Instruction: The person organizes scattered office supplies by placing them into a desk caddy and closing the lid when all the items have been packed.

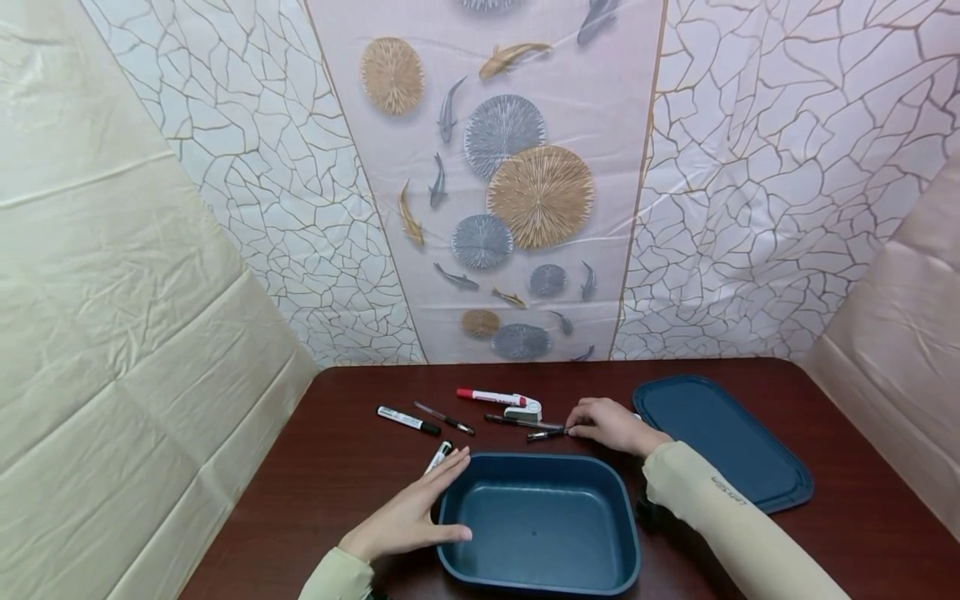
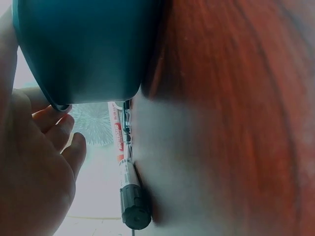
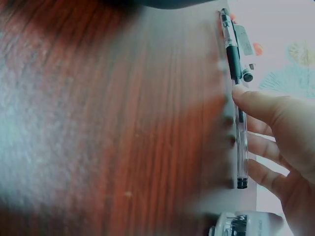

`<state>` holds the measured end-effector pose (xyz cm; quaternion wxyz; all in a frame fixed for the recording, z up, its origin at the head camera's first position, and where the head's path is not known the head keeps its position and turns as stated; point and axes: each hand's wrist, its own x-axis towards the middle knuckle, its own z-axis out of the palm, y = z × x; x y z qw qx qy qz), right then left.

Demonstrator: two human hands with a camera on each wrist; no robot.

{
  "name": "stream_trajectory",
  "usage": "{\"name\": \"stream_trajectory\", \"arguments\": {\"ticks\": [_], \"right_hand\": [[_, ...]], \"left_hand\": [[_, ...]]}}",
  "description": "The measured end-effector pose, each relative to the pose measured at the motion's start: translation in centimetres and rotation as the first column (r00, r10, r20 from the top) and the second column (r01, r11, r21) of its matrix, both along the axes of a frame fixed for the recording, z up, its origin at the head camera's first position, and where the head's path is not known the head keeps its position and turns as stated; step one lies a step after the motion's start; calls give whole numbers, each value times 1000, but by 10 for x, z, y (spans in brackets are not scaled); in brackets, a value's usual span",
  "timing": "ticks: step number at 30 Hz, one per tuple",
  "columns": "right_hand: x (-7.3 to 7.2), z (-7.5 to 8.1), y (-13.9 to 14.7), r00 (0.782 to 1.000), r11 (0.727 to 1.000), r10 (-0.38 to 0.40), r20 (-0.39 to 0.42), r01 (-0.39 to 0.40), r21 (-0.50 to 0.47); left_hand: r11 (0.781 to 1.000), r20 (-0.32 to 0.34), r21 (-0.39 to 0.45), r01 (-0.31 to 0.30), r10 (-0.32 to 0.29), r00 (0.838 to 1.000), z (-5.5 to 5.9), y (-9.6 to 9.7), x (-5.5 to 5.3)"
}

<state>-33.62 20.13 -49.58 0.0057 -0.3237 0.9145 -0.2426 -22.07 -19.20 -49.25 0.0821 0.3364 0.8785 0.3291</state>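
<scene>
The left hand (image 1: 408,517) lies at the left rim of a dark blue plastic box (image 1: 536,533), thumb over the inside and fingers extended along the outside. The left wrist view shows that hand (image 2: 39,157) against the box's outer wall (image 2: 88,54). Beyond the box's far right corner, the right hand (image 1: 611,425) pinches a clear gel pen (image 1: 546,434) with a black grip. In the right wrist view, the thumb presses on the pen's barrel (image 3: 242,142), with the other fingers behind it. The pen lies low, close to the table; whether it touches is unclear.
Behind the box lie a red-capped marker (image 1: 491,397), a white stapler-like object (image 1: 525,410), black-capped marker (image 1: 408,420), two more pens, and a short marker (image 1: 438,457) by the left fingers. A blue lid (image 1: 720,437) lies right. A white object (image 3: 248,223) sits near the right hand.
</scene>
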Motion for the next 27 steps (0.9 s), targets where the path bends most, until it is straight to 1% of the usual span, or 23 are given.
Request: {"name": "stream_trajectory", "arguments": {"ticks": [4,7,16,21,25,27], "right_hand": [[-1,1,1,1000,1000,-21,9,21,8],[-2,5,3,999,999,-38,5,38,16],[-4,26,9,996,996,-81,-33,82,34],[-13,45,14,990,990,-128,-63,131,49],[-21,67,18,984,984,-159,-85,165,67],[-25,77,21,980,981,-169,-110,177,74]], "left_hand": [[1000,-7,-5,0,0,1000,-1,0,1],[1000,-16,-9,1,-1,1000,-2,0,1],[1000,0,-18,-10,10,1000,0,1,2],[1000,3,-23,-10,10,1000,2,1,3],[1000,14,-20,-13,13,1000,5,2,4],[1000,22,-19,-12,13,1000,6,3,4]]}}
